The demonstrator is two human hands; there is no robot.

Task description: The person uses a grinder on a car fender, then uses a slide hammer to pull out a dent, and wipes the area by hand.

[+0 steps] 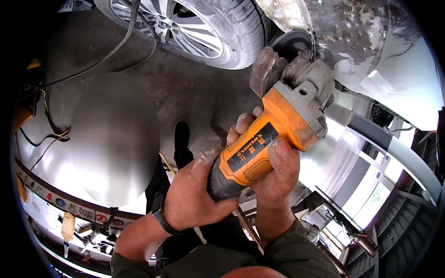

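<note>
**Both hands locked on an orange grinder at a car's stripped panel**

A person in a dark olive top point(296, 252) grips an angle grinder point(252, 155) with both hands in a vehicle workshop. The left hand point(190, 194), a black watch point(159, 204) on its wrist, is wrapped around the tool's dark rear end. The right hand point(280, 173) is clamped farther forward on the orange body, its thumb on the near side and its fingertips showing along the opposite edge. Pale dust coats the skin of both hands.

The grinder slants away from the person and to the right, its grey metal head point(308, 76) foremost. The dark disc point(291, 42) is right by the edge of a car panel point(410, 90), where a patch of bare, pitted metal point(357, 39) interrupts the white finish; whether the two are touching cannot be told from here. A worn metal guard point(267, 72) juts out beside the disc.

Just left of the disc is a dusty tyre point(245, 28) on a silver multi-spoke wheel point(164, 23). A dark cable point(111, 53) runs past it over the grey floor point(199, 81), where a black shoe point(182, 134) is planted. At far left hangs a bottle of amber liquid point(68, 227).
</note>
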